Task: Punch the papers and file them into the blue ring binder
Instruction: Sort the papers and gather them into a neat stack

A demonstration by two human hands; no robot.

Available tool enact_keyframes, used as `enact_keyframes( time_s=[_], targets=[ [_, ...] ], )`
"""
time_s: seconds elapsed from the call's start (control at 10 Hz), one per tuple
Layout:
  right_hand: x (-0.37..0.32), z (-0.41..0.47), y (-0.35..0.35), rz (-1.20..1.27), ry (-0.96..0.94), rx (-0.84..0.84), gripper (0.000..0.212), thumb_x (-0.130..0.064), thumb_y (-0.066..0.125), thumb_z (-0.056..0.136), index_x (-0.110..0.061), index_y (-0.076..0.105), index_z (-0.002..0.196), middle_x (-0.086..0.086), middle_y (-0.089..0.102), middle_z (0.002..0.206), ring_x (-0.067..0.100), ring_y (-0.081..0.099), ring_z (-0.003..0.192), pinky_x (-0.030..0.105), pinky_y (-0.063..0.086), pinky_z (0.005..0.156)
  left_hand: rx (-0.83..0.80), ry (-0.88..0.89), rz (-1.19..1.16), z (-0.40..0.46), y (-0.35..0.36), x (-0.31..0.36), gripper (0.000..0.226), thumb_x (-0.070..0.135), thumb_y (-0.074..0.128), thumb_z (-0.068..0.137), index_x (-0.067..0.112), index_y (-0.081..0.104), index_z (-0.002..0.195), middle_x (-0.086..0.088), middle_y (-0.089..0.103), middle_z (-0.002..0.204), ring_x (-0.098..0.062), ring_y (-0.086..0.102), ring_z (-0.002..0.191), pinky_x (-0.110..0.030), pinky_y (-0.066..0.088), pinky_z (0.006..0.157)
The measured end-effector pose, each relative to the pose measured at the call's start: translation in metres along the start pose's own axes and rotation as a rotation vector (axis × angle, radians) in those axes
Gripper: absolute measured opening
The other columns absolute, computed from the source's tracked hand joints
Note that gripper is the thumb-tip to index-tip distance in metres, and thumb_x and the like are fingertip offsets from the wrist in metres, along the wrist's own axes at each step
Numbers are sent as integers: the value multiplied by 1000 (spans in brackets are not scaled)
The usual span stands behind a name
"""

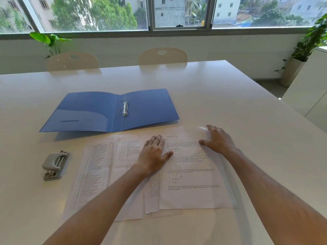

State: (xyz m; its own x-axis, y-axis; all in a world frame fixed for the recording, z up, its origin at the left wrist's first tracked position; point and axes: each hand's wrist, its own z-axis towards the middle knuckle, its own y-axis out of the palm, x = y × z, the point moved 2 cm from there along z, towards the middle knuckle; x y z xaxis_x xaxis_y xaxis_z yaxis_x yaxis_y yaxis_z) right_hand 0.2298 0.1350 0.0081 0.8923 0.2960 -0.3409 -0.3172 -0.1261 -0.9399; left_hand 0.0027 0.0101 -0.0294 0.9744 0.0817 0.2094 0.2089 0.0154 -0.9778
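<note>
A white table (221,96) carries an open blue ring binder (145,110) far left; a grey hole punch (54,164) near left; overlapping printed papers (191,183), perhaps four sheets, nearest.

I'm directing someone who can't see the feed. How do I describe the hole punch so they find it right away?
Start at the white table, then find the open blue ring binder lying flat. Come towards the near edge from its left cover: the hole punch sits left of the spread papers. It is the only grey, chunky metal tool; everything near it is flat.
</note>
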Motion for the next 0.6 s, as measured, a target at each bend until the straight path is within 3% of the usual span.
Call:
enact_keyframes(
  time_s=[0.1, 0.2, 0.3, 0.4, 0.6],
  targets=[
    [-4, 6, -6, 166, 50, 62, 78, -41, 77, 74, -12, 45, 140, 15, 60, 130, 33, 55, 119, 39, 44, 94, 3, 0, 2, -1, 1, 0, 79, 63, 24, 94, 12, 12, 152, -8, 11, 161, -22, 6, 148, -40, 8, 121],
    [4, 14, -7, 634, 278, -17, 80, -33, 86, 66, -5, 50, 132, 18, 59, 120, 33, 60, 106, 42, 51, 91, 3, -2, -3, 0, 1, 0, 78, 63, 25, 94, 12, 12, 152, -7, 10, 161, -22, 5, 148, -40, 7, 121],
    [10, 11, -9, 917, 375, -142, 35, -14, 85, 67, -15, 50, 72, 9, 53, 75, 26, 59, 67, 36, 49, 67, 7, -1, -2, 0, 2, 0, 79, 64, 24, 93, 13, 12, 152, -7, 10, 161, -21, 5, 148, -40, 7, 121],
    [7, 1, -11, 895, 382, -242, 24, -6, 81, 71, -6, 57, 71, 13, 67, 71, 29, 68, 65, 35, 57, 63, 17, -2, 0, 0, 2, 0, 78, 63, 25, 93, 13, 13, 152, -6, 11, 161, -21, 5, 148, -40, 7, 121],
    [4, -4, -2, 931, 414, -316, 22, 7, 74, 74, 7, 58, 89, 21, 70, 87, 33, 70, 71, 37, 60, 56, 19, 0, 4, -2, 2, 0, 78, 63, 25, 93, 13, 13, 152, -6, 11, 161, -21, 5, 148, -39, 6, 121]
  ],
)
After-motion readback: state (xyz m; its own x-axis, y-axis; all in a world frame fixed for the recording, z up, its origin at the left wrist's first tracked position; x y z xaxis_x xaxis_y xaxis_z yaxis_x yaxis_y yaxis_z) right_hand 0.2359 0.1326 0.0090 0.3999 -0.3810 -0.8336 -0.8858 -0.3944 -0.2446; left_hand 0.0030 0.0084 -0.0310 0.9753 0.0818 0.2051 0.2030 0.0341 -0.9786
